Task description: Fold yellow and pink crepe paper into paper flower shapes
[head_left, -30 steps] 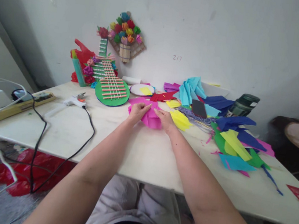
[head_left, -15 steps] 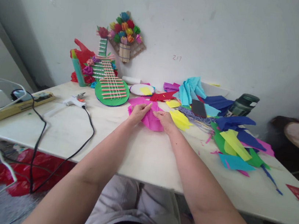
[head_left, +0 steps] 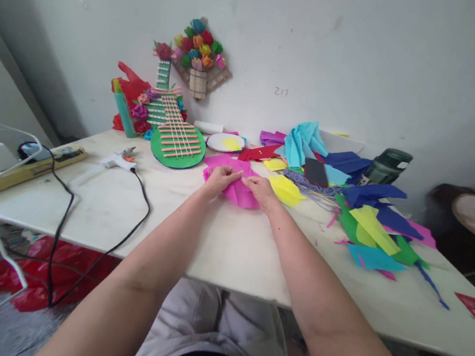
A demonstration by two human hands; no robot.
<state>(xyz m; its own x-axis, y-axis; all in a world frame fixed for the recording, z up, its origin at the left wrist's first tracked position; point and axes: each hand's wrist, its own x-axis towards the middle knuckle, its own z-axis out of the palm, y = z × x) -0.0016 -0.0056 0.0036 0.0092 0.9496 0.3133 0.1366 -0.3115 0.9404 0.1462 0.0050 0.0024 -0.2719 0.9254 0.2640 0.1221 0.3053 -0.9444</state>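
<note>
Pink crepe paper [head_left: 241,196] lies on the table between my two hands. My left hand [head_left: 220,181] pinches it from the left, thumb and fingers pressed together near its middle. From the right, my right hand [head_left: 259,190] pinches the same paper, its fingertips close to the left ones. What exactly sits between the fingertips is too small to make out. Yellow paper [head_left: 286,191] lies just right of my right hand. Behind and left stands a green guitar-shaped craft [head_left: 179,146] with pink sticks and strings across it.
A white glue gun [head_left: 119,160] with a black cord and a yellow power strip [head_left: 58,161] lie on the left. A phone [head_left: 316,172], a dark bottle [head_left: 385,168] and blue paper [head_left: 376,196] are on the right. A paper-flower basket [head_left: 198,83] hangs behind.
My fingertips have shifted slightly and drawn a little closer together over the pink paper. Nothing else on the table has moved.
</note>
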